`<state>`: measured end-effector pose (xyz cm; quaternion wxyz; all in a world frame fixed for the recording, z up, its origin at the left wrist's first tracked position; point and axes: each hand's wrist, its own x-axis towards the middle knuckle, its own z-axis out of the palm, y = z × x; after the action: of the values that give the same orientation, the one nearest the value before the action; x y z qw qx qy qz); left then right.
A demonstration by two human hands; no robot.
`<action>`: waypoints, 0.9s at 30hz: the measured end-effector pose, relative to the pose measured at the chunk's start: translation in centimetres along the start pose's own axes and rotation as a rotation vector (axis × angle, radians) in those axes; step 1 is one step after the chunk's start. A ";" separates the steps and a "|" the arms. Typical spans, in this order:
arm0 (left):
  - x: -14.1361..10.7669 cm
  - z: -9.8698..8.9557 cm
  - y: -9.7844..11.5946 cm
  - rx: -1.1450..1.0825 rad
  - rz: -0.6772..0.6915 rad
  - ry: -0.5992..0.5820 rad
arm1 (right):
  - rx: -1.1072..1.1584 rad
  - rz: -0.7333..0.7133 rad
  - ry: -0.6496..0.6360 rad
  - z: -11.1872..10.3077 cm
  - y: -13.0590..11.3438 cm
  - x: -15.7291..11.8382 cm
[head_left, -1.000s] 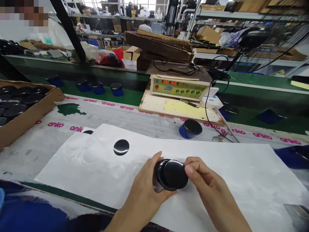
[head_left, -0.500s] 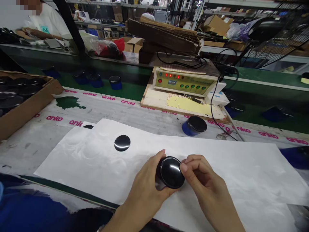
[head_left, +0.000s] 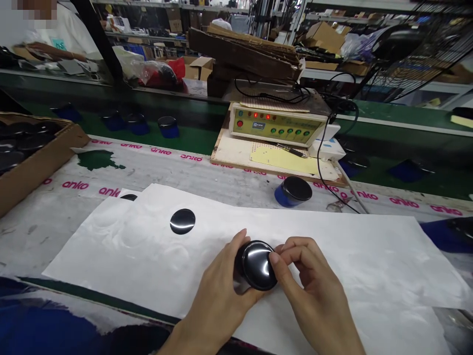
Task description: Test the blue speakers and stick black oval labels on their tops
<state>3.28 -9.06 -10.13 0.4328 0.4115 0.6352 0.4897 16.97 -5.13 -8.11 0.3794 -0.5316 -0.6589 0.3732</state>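
My left hand (head_left: pixel 218 291) is wrapped round a jar, its glossy black lid (head_left: pixel 259 266) tilted towards me. Fingers and palm hide most of the jar's body. At the lid's right edge my right hand (head_left: pixel 310 291) is closed in a pinch, thumb on the rim and forefinger bent behind it. Whether a thin piece sits between those fingertips I cannot make out. A flat, shiny black disc (head_left: pixel 182 221) lies on the white paper sheet (head_left: pixel 121 251) to the left. Beyond the sheet stands a blue jar (head_left: pixel 293 191) with a black lid.
A cardboard box (head_left: pixel 40 160) of dark round pieces is at left. Behind the bench, several blue jars, one a blue jar (head_left: pixel 168 126), rest on a green belt (head_left: pixel 199 125). A control box (head_left: pixel 277 125) with lit lights sits on a board, its black cable trailing towards the paper.
The whole view has shifted slightly, so the scene sits further left. Both hands keep their hold round the jar, and the bright reflection on its lid has changed shape.
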 end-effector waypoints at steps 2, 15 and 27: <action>0.0 -0.1 -0.3 -0.001 0.014 -0.002 | -0.017 -0.027 0.004 0.0 0.2 0.1; -0.7 -0.7 -0.1 0.527 0.385 -0.192 | -0.554 -0.093 -0.072 -6.0 2.1 2.7; 19.3 -6.8 11.9 0.210 0.464 -0.013 | -0.948 -0.433 0.020 -6.3 8.6 -0.3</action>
<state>-7.51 9.57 -0.31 0.2677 0.5919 0.5687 0.5045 26.29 -3.51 -13.09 0.1716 -0.5001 -0.8468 -0.0584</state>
